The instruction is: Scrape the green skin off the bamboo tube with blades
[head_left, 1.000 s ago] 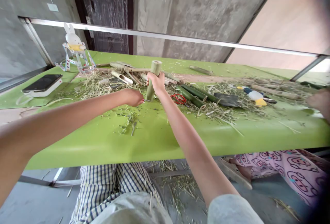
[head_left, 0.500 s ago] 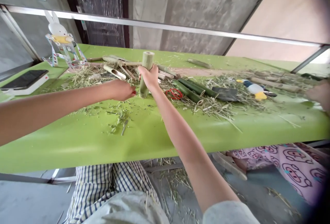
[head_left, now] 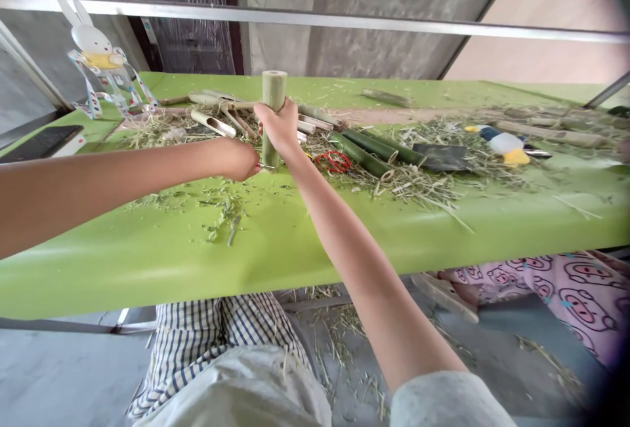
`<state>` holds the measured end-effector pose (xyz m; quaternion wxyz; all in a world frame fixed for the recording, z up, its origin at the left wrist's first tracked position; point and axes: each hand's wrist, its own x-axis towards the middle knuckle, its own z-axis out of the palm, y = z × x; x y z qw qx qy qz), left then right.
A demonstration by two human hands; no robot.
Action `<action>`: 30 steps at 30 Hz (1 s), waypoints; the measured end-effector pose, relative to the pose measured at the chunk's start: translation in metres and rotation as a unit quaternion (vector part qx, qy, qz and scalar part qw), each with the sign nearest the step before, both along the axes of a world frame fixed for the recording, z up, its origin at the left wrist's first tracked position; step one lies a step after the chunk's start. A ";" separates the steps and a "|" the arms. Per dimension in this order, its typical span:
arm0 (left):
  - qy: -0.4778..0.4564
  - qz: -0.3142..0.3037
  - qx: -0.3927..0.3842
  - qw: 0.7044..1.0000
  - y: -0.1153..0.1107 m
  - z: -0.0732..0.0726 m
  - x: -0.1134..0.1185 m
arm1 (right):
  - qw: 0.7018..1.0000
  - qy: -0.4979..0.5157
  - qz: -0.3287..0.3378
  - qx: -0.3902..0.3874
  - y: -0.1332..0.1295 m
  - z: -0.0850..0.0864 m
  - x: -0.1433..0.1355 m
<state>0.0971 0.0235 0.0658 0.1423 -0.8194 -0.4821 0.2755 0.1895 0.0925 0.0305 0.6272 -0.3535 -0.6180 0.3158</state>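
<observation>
My right hand (head_left: 281, 126) is wrapped around the middle of an upright pale-green bamboo tube (head_left: 273, 87). The tube's lower end is at the tabletop, and its cut top faces up. Beside the base of the tube, my left hand (head_left: 235, 158) is closed on a small tool with a thin metal tip (head_left: 267, 166). A bit of red shows at its fingers, but the fist hides the rest of the tool. The tip reaches the lower part of the tube; I cannot tell whether it cuts in.
Dark-green bamboo tubes (head_left: 363, 155), a red-handled tool (head_left: 335, 162) and a dark flat blade (head_left: 441, 157) lie among shavings on the green table (head_left: 305, 243). A rabbit-shaped bottle (head_left: 91, 43) stands back left, near a phone (head_left: 42, 143). Another person's patterned trousers (head_left: 566, 289) show at right.
The metal tip now shows at the base of the bamboo tube, past my left fist. Another person's hand has gone from the right edge. The view has shifted slightly.
</observation>
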 end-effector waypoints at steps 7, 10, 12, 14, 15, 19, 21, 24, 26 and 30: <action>-0.035 0.048 -0.055 0.997 0.003 0.000 0.009 | 1.000 -0.012 -0.008 -0.005 -0.003 0.003 0.000; -0.034 0.054 -0.074 0.995 0.012 -0.007 0.006 | 1.000 -0.010 -0.018 -0.009 -0.004 0.004 -0.001; -0.036 0.053 -0.078 0.995 0.016 -0.011 0.003 | 1.000 -0.005 -0.017 -0.012 -0.006 0.005 -0.001; -0.038 0.048 -0.072 0.995 0.014 -0.012 0.000 | 1.000 0.002 -0.007 -0.015 -0.007 0.005 -0.001; -0.037 0.046 -0.068 0.996 0.012 -0.012 -0.001 | 1.000 0.006 -0.002 -0.015 -0.007 0.005 0.000; -0.042 0.020 -0.037 0.998 -0.002 -0.007 -0.010 | 0.999 0.027 0.011 -0.017 -0.007 0.003 0.003; -0.045 -0.013 -0.004 0.999 -0.007 -0.002 -0.017 | 0.999 0.030 0.020 -0.022 -0.004 0.002 0.004; -0.044 -0.075 0.056 0.995 -0.007 0.004 -0.029 | 0.999 0.028 0.032 -0.025 0.000 0.002 0.004; -0.045 -0.100 0.079 0.991 -0.005 0.007 -0.035 | 0.999 0.027 0.035 -0.023 0.001 0.001 0.003; -0.047 -0.106 0.076 0.990 -0.003 0.008 -0.037 | 0.999 0.028 0.038 -0.017 0.002 0.001 0.001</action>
